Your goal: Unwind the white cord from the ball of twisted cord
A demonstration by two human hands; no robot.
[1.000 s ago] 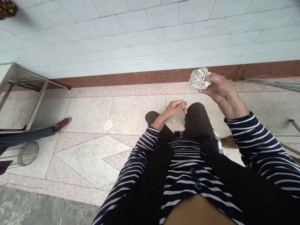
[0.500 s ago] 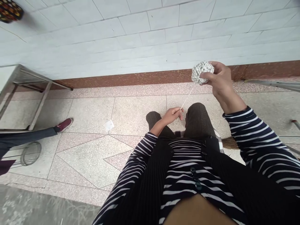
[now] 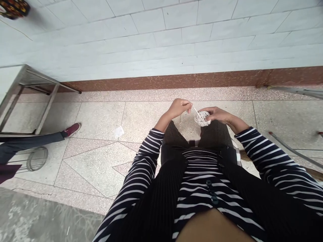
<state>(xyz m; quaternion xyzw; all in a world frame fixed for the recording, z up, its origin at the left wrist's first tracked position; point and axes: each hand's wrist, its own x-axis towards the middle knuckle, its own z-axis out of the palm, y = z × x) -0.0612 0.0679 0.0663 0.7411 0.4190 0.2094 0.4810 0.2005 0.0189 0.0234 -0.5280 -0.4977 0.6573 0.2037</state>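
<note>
A ball of white-grey cord (image 3: pixel 201 119) sits above my right knee, with the fingers of my right hand (image 3: pixel 216 115) wrapped round its right side. To the left, my left hand (image 3: pixel 181 107) pinches the free strand of the cord (image 3: pixel 196 110) between thumb and forefinger. That short strand slants down from the pinch across the face of the ball. Both hands are close together in front of my lap, and part of the ball is hidden by my right fingers.
A metal-framed table (image 3: pixel 40 79) stands at the left, with another person's leg and dark red shoe (image 3: pixel 72 129) below it. Near it lies a round wire rack (image 3: pixel 37 158). A white scrap (image 3: pixel 118 131) lies on the floor. Metal legs (image 3: pixel 290 148) stand at the right.
My right hand has come down and left with the ball, from in front of the wall base to above my knee. My left hand has risen slightly, and the strand between them is shorter.
</note>
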